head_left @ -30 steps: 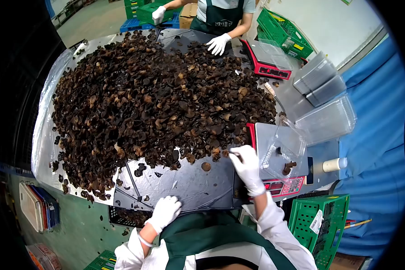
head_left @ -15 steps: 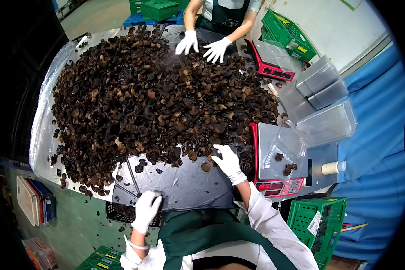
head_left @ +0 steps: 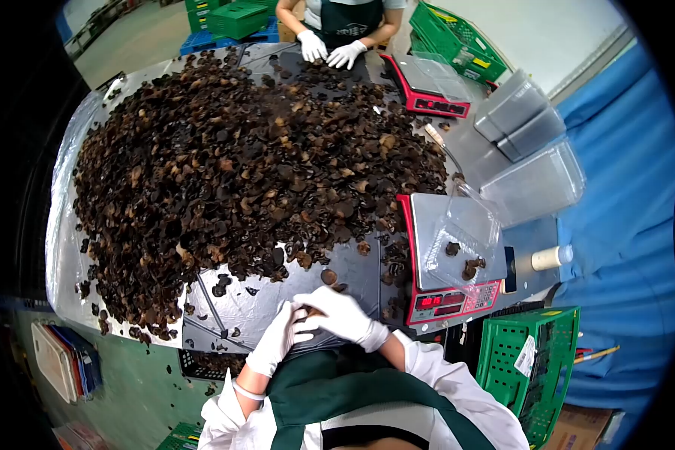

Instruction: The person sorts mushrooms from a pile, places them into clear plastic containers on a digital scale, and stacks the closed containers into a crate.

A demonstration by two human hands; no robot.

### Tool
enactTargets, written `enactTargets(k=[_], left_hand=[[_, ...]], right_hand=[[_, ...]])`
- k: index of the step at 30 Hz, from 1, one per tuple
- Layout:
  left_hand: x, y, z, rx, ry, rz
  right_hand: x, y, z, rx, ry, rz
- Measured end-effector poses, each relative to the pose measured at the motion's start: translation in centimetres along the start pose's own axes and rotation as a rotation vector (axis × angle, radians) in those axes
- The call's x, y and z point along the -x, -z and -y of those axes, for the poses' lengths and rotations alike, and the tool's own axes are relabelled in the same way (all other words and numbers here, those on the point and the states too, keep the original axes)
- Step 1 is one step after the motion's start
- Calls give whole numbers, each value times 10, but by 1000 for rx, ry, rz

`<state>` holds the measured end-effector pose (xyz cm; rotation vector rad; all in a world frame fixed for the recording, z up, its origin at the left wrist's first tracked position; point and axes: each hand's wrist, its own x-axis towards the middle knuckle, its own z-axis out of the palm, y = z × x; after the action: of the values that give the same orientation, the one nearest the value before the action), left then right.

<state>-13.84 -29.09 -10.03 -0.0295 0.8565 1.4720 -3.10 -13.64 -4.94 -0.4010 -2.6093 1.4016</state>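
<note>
Meeting above the near edge of the table, the gloved left hand and right hand are together — grip on any piece cannot be confirmed. Clear plastic box on the scale: judged barely filled, few brown pieces. Bulk remains in the heap — dark, curled, leathery-looking.

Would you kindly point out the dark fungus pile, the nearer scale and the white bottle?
Dark fungus pile point(head_left: 255, 169): head view, middle of the heap.
Nearer scale point(head_left: 455, 303): head view, red front panel.
White bottle point(head_left: 546, 259): head view, its body.
</note>
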Motion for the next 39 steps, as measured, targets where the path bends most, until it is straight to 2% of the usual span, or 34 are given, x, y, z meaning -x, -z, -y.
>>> enactTargets(k=[1,3,5,7,9,11,13,15,16,17,19,20,22,23,24,25,26,27,28,29,30,32,33,35,39], left_hand=[[1,1,2,213,17,57],[-1,25,6,297,27,85],[6,33,4,307,-6,56],[17,33,-4,290,-39,35],[27,31,-12,256,-80,-26],[41,36,-15,139,-136,-121],[69,45,-23,8,-213,-131],[109,59,-40,-202,-162,6],[130,70,-48,-488,-76,-64],[145,83,-52,-771,17,-139],[158,91,-60,-998,20,-263],[152,82,-67,-1025,-105,-260],[121,59,-82,-1039,-297,-274],[98,53,-84,-1009,-327,-353],[71,27,-90,-985,-471,-341],[43,16,-93,-1072,-589,-331],[19,-3,-99,-1005,-593,-323],[-10,-14,-104,-1140,-729,-306],[-36,-27,-110,-1262,-843,-297],[-59,-34,-115,-1272,-865,-271],[-83,-36,-117,-1451,-960,-292],[-122,-35,-115,-1541,-1024,-291],[-134,-34,-114,-1616,-1064,-298],[-138,-43,-111,-1857,-943,-347],[-130,-32,-83,-1869,-1070,-296]], right_hand=[[2,-3,7,-8,-11,105],[8,9,17,-12,-57,130],[15,39,15,-227,7,-78],[21,80,13,216,174,-297],[33,121,16,219,-62,-546],[51,162,-8,475,-147,-693],[71,189,-27,335,-343,-815],[83,205,-34,881,-171,-822],[87,207,-39,942,-134,-841],[79,206,-38,940,-122,-837],[62,187,-28,396,-273,-765],[41,174,-10,388,-299,-671],[-2,152,-15,270,-8,-545],[-25,142,-24,166,17,-476],[-48,132,-39,133,45,-403],[-69,127,-46,234,50,-337],[-88,119,-51,154,3,-304],[-108,113,-70,321,139,-286],[-124,105,-82,376,99,-252],[-135,99,-86,430,58,-219],[-139,96,-82,462,-8,-160],[-139,89,-78,503,-119,-27],[-133,82,-83,589,-31,-49],[-117,74,-87,534,-44,-46],[-75,61,-92,508,31,-174]])
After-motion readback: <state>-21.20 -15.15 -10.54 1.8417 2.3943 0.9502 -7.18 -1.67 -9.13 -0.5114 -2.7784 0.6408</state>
